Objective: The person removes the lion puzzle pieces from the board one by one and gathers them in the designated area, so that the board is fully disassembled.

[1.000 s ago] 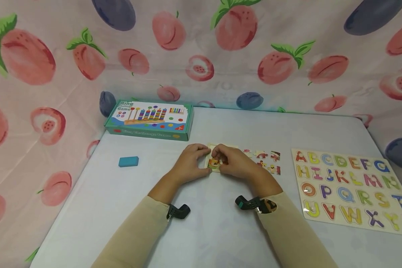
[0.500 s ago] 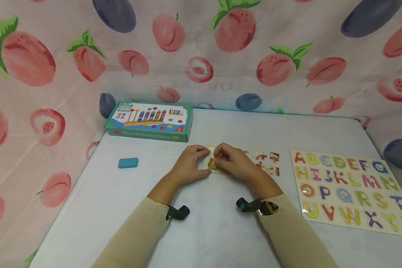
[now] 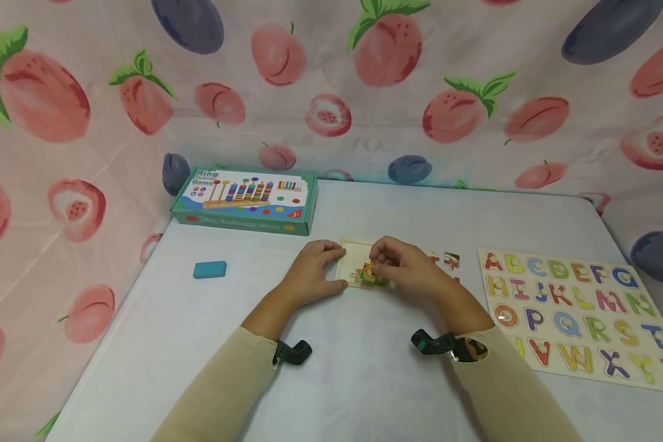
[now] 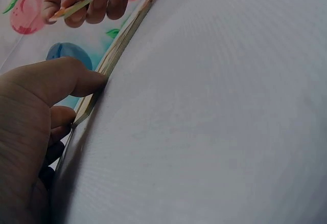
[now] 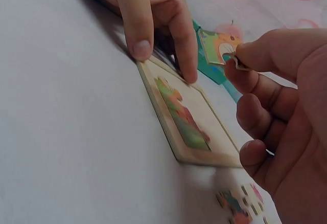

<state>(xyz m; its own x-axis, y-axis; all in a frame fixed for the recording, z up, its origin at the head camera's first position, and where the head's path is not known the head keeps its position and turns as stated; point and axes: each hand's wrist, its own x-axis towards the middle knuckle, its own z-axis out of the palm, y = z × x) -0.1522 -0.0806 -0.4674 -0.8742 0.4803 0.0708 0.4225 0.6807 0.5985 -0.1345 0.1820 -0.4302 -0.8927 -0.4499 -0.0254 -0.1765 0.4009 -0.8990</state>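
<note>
A small wooden puzzle tray [image 3: 355, 253] lies flat at mid-table. My left hand [image 3: 311, 271] grips its left end, thumb at the near edge and fingers at the far side, as the right wrist view shows. In the tray, a strip of joined picture pieces [image 5: 180, 114] fills the near side; the remaining bed is bare wood. My right hand [image 3: 407, 268] pinches a jigsaw piece [image 5: 217, 46] with an orange animal print between thumb and index finger, raised above the tray. The other right fingers curl loosely below it.
Loose jigsaw pieces [image 3: 451, 261] lie right of the tray, partly hidden by my right hand. An alphabet board [image 3: 577, 305] occupies the table's right side. A green ring game box [image 3: 245, 199] sits at the back left, with a blue block [image 3: 210, 269] before it.
My right hand has moved right and lifted the animal piece off the tray, uncovering the tray's bare bed. The left hand stays at the tray's left end.
</note>
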